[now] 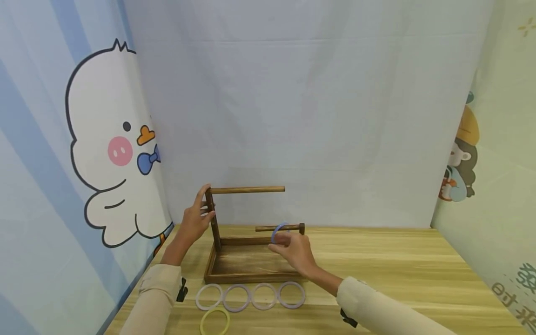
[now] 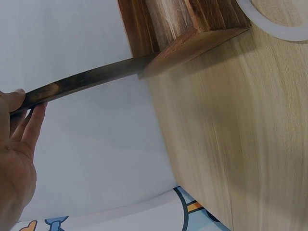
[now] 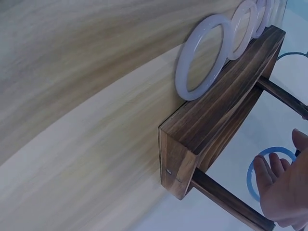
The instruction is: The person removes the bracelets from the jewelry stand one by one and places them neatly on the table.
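Note:
A dark wooden rack (image 1: 251,278) has a tray base, a tall post (image 1: 212,218) with an upper rod (image 1: 247,190), and a shorter post with a lower rod (image 1: 264,228). My left hand (image 1: 195,223) grips the tall post near its top, thumb and fingers on opposite sides in the left wrist view. At the lower rod, my right hand (image 1: 296,251) pinches a blue bangle (image 1: 274,234). The bangle stands upright and overlaps the rod in the head view. Part of it is hidden by the fingers.
Along the tray's front lie a white bangle (image 1: 197,298), a purple bangle (image 1: 237,310), a pale pink bangle (image 1: 264,308) and a lavender bangle (image 1: 291,307). Closer to me lies a yellow bangle (image 1: 202,324). A grey curtain (image 1: 318,116) hangs behind the wooden table (image 1: 377,265).

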`<state>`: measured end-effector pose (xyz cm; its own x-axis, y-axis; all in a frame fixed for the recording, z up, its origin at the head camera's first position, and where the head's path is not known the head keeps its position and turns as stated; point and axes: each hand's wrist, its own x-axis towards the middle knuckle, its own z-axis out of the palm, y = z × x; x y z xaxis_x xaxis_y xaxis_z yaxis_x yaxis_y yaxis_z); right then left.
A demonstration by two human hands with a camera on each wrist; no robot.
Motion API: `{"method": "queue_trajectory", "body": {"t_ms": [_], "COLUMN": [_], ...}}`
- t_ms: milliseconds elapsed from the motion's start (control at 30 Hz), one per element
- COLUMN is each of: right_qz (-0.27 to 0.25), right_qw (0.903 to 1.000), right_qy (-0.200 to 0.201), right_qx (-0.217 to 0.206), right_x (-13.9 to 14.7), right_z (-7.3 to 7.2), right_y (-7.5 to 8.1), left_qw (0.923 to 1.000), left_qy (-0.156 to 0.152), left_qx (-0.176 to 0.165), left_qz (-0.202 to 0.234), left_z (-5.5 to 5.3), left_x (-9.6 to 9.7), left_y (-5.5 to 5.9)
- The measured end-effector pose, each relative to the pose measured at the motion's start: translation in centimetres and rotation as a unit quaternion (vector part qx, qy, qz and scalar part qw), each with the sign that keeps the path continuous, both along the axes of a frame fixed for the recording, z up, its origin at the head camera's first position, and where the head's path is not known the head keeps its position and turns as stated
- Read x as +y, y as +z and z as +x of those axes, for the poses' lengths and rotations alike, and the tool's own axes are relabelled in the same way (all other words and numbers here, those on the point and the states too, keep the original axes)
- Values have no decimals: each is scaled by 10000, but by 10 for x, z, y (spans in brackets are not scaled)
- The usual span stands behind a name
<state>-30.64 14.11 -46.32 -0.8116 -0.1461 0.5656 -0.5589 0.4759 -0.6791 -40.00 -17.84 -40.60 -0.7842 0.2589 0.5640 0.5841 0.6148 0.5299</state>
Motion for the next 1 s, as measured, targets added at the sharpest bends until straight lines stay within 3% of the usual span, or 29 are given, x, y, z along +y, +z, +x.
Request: {"method": "queue_trajectory", "body": {"t_ms": [600, 1000], "right_qz": [71, -375], "right_qw": [9985, 9989], "right_qy": [-536, -191], "right_qx": [-86, -189], "right_x": [-9, -17], "right_z": [-6, -6], "right_y": [-2, -3], "left_qw": [10000, 10000], "left_qy": [19, -14], "left_qx": [-21, -21], "left_qz": [19, 18], "left_z": [-4, -3], "left_x": [0, -3], "left_y": [-2, -2]}}
